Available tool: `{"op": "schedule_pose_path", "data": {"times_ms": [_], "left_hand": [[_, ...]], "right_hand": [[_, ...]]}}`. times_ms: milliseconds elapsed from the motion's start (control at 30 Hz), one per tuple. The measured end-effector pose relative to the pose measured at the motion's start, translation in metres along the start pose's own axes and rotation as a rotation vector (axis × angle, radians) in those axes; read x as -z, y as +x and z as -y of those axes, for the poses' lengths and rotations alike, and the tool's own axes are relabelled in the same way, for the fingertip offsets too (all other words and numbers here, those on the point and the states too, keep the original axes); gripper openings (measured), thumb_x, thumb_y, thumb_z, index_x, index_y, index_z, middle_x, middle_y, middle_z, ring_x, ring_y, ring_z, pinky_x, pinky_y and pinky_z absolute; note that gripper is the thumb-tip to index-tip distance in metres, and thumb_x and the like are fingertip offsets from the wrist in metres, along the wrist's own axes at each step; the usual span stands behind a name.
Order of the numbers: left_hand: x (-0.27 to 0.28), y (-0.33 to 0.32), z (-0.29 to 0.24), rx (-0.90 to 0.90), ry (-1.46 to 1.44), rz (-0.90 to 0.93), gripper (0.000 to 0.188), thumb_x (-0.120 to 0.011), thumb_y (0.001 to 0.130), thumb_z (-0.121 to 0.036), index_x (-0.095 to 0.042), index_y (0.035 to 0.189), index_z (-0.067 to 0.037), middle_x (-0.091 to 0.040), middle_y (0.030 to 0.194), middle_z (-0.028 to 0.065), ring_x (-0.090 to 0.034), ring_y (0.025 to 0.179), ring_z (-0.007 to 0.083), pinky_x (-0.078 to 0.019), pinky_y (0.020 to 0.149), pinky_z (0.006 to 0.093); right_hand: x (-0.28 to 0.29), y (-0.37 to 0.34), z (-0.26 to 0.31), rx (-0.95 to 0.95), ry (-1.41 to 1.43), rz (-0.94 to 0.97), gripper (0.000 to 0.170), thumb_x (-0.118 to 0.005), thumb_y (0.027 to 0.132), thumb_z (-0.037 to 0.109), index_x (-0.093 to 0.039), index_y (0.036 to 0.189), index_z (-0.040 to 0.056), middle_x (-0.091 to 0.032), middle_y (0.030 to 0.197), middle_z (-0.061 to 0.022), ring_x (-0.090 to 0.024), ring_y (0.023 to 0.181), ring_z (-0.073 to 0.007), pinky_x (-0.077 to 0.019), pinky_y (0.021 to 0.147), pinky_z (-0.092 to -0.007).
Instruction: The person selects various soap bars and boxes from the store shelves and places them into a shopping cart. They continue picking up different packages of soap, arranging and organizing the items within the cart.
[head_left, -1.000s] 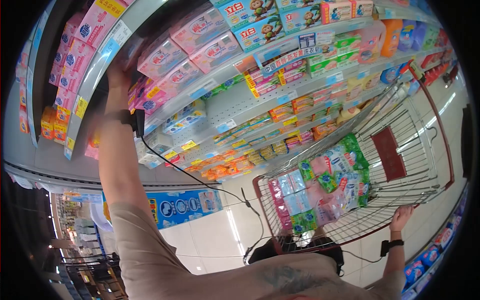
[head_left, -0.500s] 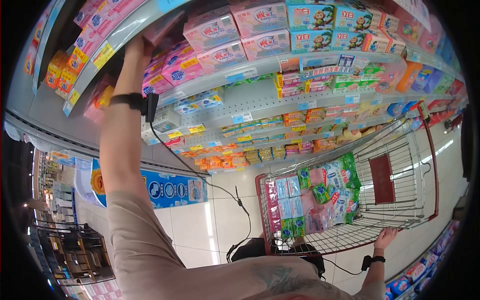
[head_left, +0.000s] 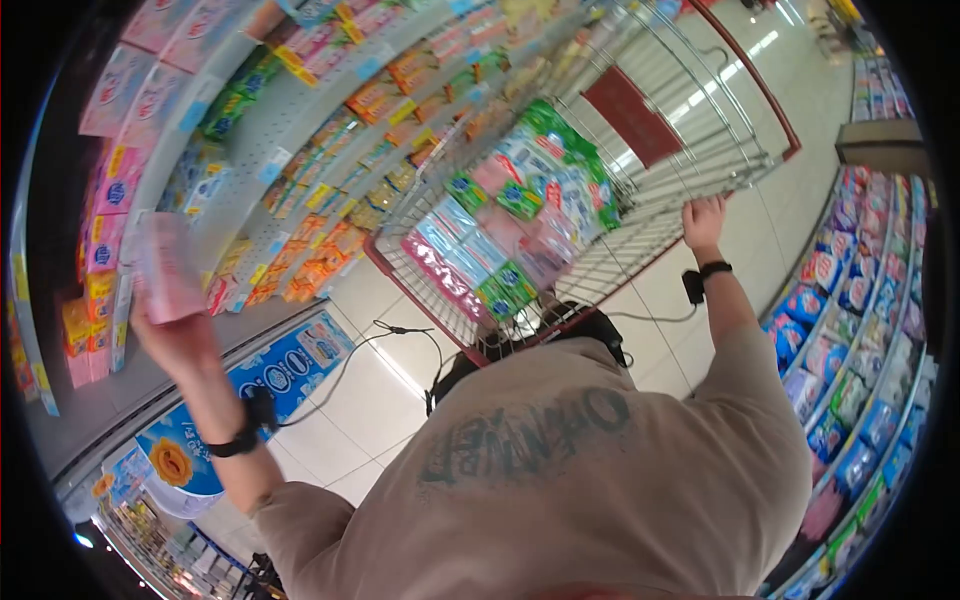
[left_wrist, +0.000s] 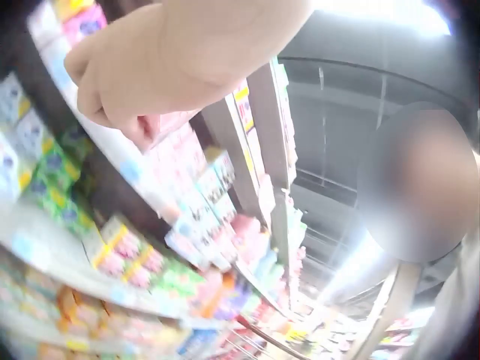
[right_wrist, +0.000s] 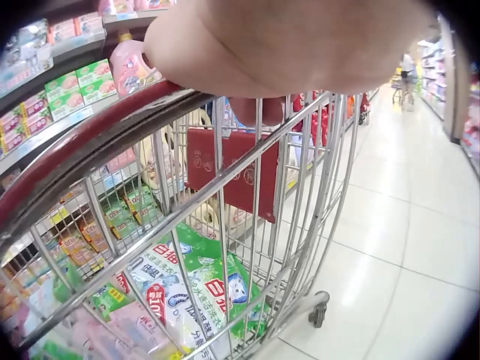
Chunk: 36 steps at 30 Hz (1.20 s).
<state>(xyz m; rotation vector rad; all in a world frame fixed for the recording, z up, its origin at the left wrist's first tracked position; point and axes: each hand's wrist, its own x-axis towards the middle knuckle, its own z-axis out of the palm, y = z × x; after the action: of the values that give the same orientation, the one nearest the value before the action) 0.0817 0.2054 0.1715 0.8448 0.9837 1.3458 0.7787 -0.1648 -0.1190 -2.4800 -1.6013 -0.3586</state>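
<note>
Left hand (head_left: 187,350) gripping blurred pink box (head_left: 168,268), right hand (head_left: 704,219) curled over metal-wire cart (head_left: 633,115), glossy plastic packs (head_left: 565,180) inside

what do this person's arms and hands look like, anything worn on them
The left hand and right hand are both bare, without gloves. Each arm has a black wristband carrying a small dark box, with a thin dark cable leading off. The tan shirt has short sleeves and dark lettering.
</note>
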Motion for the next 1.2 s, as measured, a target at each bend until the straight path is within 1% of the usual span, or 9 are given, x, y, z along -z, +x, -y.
{"op": "schedule_pose_path", "data": {"times_ms": [233,467,567,667,767,833,900,1067,1200], "left_hand": [[-0.107,-0.122,0.239,0.901,0.077,0.178,0.058,-0.060,0.091,-0.032,-0.048,0.140,-0.003,-0.060,0.131,0.0139,-0.061,0.117,0.0244,-0.0519,0.098,0.0434],[-0.147,-0.162,0.464,0.937,0.382,-0.123,0.040,-0.055,0.100,-0.042,-0.058,0.112,-0.004,-0.065,0.100,0.0140,-0.068,0.083,0.0261,-0.0569,0.073,0.0450],[-0.170,-0.186,0.484,1.141,0.351,0.030,0.037,-0.058,0.098,-0.037,-0.060,0.117,-0.004,-0.065,0.105,0.0128,-0.066,0.082,0.0255,-0.0563,0.075,0.0424],[-0.187,-0.203,0.465,1.488,0.439,0.603,0.042,-0.062,0.095,-0.030,-0.060,0.129,-0.004,-0.067,0.113,0.0132,-0.066,0.087,0.0253,-0.0562,0.079,0.0393],[-0.200,-0.161,0.414,0.790,0.759,0.888,0.035,-0.062,0.094,-0.027,-0.065,0.121,-0.004,-0.069,0.109,0.0094,-0.066,0.075,0.0224,-0.0560,0.070,0.0366],[-0.211,-0.125,0.297,-0.010,1.066,0.588,0.025,-0.067,0.089,-0.026,-0.070,0.106,-0.008,-0.069,0.104,0.0091,-0.067,0.088,0.0236,-0.0547,0.078,0.0367],[-0.189,-0.078,0.199,-0.395,1.275,0.234,0.020,-0.069,0.088,-0.019,-0.069,0.103,-0.006,-0.069,0.103,0.0111,-0.067,0.093,0.0263,-0.0544,0.083,0.0382],[-0.137,0.019,-0.006,-0.659,1.268,-0.329,0.021,-0.066,0.089,-0.022,-0.068,0.088,-0.001,-0.068,0.086,0.0173,-0.068,0.086,0.0337,-0.0526,0.075,0.0423],[-0.102,0.105,-0.098,-0.756,1.699,-0.340,0.039,-0.059,0.091,-0.037,-0.068,0.106,-0.001,-0.069,0.106,0.0239,-0.065,0.102,0.0421,-0.0524,0.090,0.0484]], "right_hand": [[0.004,0.002,0.003,0.008,0.064,-0.098,0.027,-0.056,0.090,0.025,-0.066,0.073,0.0061,-0.063,0.078,-0.0085,-0.057,0.090,-0.0312,-0.0351,0.107,-0.0506],[0.006,-0.001,-0.015,-0.024,0.126,-0.088,0.023,-0.058,0.085,0.025,-0.067,0.075,0.0063,-0.066,0.083,-0.0109,-0.059,0.094,-0.0339,-0.0339,0.108,-0.0539],[-0.037,-0.022,-0.054,0.041,0.101,-0.186,0.022,-0.060,0.084,0.026,-0.070,0.080,0.0073,-0.069,0.088,-0.0117,-0.061,0.095,-0.0322,-0.0296,0.115,-0.0563],[-0.045,-0.008,-0.084,0.125,0.086,-0.275,0.024,-0.056,0.088,0.024,-0.070,0.086,0.0046,-0.067,0.089,-0.0140,-0.059,0.100,-0.0328,-0.0273,0.118,-0.0553],[-0.005,0.005,-0.093,0.014,0.158,-0.060,0.024,-0.052,0.089,0.020,-0.064,0.080,0.0013,-0.063,0.089,-0.0164,-0.055,0.096,-0.0361,-0.0304,0.113,-0.0552],[0.004,0.007,-0.110,0.002,0.149,-0.054,0.024,-0.051,0.089,0.019,-0.061,0.078,0.0008,-0.061,0.086,-0.0163,-0.054,0.095,-0.0364,-0.0309,0.113,-0.0550],[0.004,0.006,-0.108,0.005,0.143,-0.085,0.023,-0.051,0.089,0.019,-0.060,0.078,0.0005,-0.059,0.084,-0.0163,-0.054,0.095,-0.0367,-0.0308,0.113,-0.0550],[0.002,0.009,-0.106,0.030,0.121,-0.148,0.024,-0.052,0.089,0.019,-0.062,0.082,-0.0010,-0.060,0.089,-0.0189,-0.054,0.100,-0.0386,-0.0308,0.114,-0.0564],[0.015,0.018,-0.089,-0.149,-0.037,0.067,0.028,-0.054,0.090,0.024,-0.067,0.095,-0.0006,-0.061,0.113,-0.0196,-0.051,0.121,-0.0377,-0.0302,0.115,-0.0553]]}}
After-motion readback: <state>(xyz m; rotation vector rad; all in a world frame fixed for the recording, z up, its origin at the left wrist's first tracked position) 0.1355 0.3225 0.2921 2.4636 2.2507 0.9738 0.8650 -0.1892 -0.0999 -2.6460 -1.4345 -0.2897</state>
